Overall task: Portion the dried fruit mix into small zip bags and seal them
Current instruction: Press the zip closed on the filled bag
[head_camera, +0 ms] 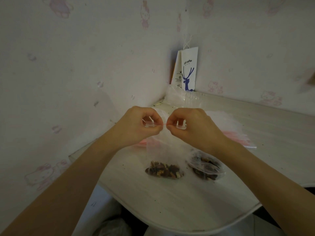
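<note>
Pinching shut the red zip strip of a small clear plastic zip bag (162,147).

Nearest, hung upright over the pale white surface (170,201), keeping the brown dried fruit mix (164,171) sunk low, clear of the seal. Just right of that bag, a crumpled clear supply bag (205,167), lying open within reach. At the bag's top, left grip (136,126) and right grip (192,128) each pinching the strip, nearly meeting mid-seam. Beyond, to the right, flat empty pink-striped bags (238,133); farthest, a white paper coffee bag with blue deer (189,70).

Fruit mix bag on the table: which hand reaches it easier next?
Probably the right hand: the fruit mix bag lies just below its wrist; the left hand is across the small zip bag.
</note>
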